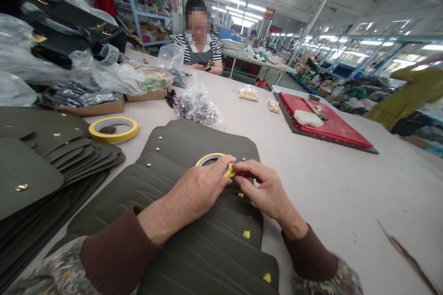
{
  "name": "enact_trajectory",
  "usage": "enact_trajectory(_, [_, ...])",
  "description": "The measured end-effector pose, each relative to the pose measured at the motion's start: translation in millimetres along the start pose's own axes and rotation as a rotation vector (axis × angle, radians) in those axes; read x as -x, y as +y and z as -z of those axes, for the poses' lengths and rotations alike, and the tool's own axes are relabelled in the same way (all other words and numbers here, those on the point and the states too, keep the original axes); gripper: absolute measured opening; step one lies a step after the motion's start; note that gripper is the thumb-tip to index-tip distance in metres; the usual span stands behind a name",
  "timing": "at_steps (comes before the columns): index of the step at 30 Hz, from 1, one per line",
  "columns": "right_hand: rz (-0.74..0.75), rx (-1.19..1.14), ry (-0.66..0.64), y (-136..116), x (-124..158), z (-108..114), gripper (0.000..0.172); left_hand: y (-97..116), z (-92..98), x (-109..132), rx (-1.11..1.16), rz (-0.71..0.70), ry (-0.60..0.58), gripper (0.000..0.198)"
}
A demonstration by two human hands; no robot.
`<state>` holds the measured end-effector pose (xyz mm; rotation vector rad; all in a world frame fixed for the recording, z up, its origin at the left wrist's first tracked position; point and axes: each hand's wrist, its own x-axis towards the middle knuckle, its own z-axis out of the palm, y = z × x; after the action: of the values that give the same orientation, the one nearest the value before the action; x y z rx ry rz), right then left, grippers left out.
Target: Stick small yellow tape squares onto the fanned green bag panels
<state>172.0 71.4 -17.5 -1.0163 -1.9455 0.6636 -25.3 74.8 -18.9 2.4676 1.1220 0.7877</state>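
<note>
My left hand (197, 189) is closed on a roll of yellow tape (210, 156), held above a row of overlapping dark olive panels (200, 136). The fingertips of my right hand (268, 186) pinch at the roll's near right edge, apparently on the tape's end. Small yellow tape pieces (246, 234) stick to several panels near their right edges. Gold-coloured metal fittings (148, 165) show along the panels' left side. My fingers cover part of the roll.
Another yellow tape roll (114, 136) lies at left, beside stacked olive panels (27, 166). Beyond are bags of small parts (199, 106) and gold fittings (248, 92). A red board (332, 124) holding a hammer (314, 108) is at right. A person in stripes (199, 50) sits opposite.
</note>
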Motion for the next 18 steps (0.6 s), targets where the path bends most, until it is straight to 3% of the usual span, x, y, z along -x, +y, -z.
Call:
enact_trajectory(10, [0.119,0.213,0.061,-1,2,-6,0.013,5,-1.7,1,-0.043,0.015,-0.021,0.02])
enact_trajectory(14, [0.151,0.351,0.141,-2,4,-12,0.012,6,0.6,-2,-0.11,0.03,-0.035,0.01])
enact_trajectory(18, [0.039,0.331,0.2,-11,4,-19,0.011,7,2.1,-4,-0.14,0.033,0.0,0.012])
